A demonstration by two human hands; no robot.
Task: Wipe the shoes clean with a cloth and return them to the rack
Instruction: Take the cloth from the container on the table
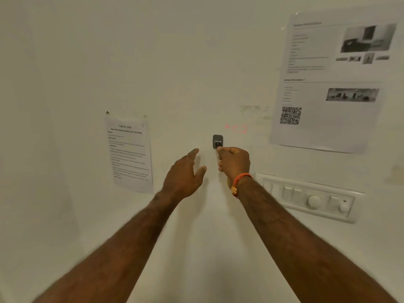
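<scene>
No shoes, cloth or rack show in the head view; I face a plain white wall. My right hand (233,162), with an orange thread on the wrist, grips a small grey device (217,141) with a dark round button, thumb tip at the button, held up close to the wall. A faint red light mark (239,128) lies on the wall just above and right of the device. My left hand (185,173) hovers open beside it to the left, fingers straight and thumb spread, holding nothing.
A printed task sheet (129,154) is taped to the wall at the left. A larger sheet with photos and a QR code (330,82) hangs at the upper right. A white switch panel (310,197) with a dial sits at the right below it.
</scene>
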